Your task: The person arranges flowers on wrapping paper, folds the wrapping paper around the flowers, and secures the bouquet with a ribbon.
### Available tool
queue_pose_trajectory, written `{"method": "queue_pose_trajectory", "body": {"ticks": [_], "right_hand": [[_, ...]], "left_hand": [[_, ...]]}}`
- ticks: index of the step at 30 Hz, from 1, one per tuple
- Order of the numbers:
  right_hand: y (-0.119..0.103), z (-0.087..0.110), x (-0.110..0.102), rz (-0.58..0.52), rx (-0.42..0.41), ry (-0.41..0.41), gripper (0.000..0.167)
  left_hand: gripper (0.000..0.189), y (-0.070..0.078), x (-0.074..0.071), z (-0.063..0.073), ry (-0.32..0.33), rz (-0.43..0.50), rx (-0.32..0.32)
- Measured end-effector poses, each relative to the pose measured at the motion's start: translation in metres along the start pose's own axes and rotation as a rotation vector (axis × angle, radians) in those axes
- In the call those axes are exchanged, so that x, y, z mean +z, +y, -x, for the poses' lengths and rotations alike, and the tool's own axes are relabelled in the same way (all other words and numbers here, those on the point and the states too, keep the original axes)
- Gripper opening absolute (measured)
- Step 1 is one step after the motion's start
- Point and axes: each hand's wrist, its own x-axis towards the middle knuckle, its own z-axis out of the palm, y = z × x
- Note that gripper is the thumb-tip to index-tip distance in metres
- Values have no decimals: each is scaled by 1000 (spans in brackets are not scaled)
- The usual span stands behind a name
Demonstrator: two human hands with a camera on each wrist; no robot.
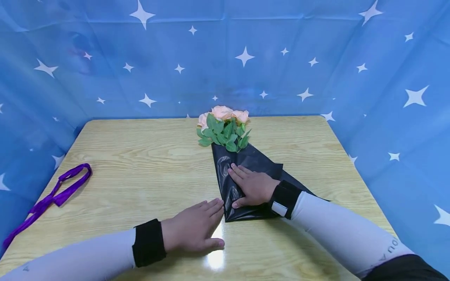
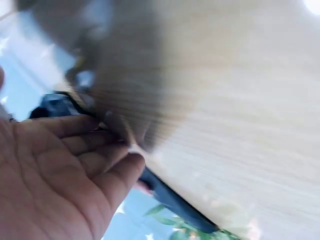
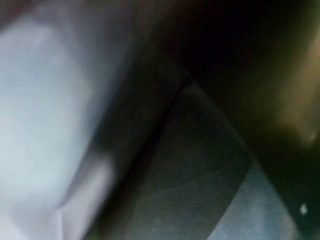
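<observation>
Tabletop (image 1: 140,164), right fingers (image 1: 239,173) flat on black wrapping (image 1: 230,156), left fingers (image 1: 212,207) straight

Through the head camera I look forward and down from the near side of the folded glossy black sheet (image 1: 230,191). My left-wrist view, tilted, looks close past the bare left hand (image 1: 195,228); both share the sheet's edge and pale-pink, green-leaved flowers (image 1: 225,127). My right-wrist view crowds the sheet, dark and blurred.

a curtained booth — starry cloth (image 1: 211,43) round a table (image 1: 147,156)
</observation>
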Motion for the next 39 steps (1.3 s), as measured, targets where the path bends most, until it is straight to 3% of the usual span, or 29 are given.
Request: {"method": "queue_pose_trajectory", "body": {"ticks": [3, 7, 11, 18, 23, 27, 30, 34, 36, 39], "right_hand": [[-1, -3, -1, 6, -5, -8, 106], [2, -5, -2, 12, -6, -10, 107], [5, -3, 0, -1, 4, -28, 108], [7, 0, 4, -15, -2, -24, 109], [5, 0, 3, -28, -8, -19, 108], [5, -2, 3, -24, -1, -15, 108], [5, -4, 4, -16, 2, -13, 108], [5, -2, 4, 3, 0, -6, 108], [5, -1, 7, 11, 0, 12, 106], [3, 7, 19, 38, 15, 65, 101]], "left_hand": [[68, 5, -3, -2, 83, 11, 4], [56, -2, -3, -18, 163, -10, -45], [57, -24, -12, -46, 118, -52, -110], [59, -82, -41, -96, 54, -103, -254], [68, -111, -55, -112, 5, -100, -374], [73, -119, -56, -116, -2, -122, -410], [69, -113, -52, -116, 62, -151, -364], [54, -88, -52, -116, 200, -133, -185], [49, -73, -52, -116, 202, -88, -92], [52, -59, -46, -117, 116, -42, -17]]}}
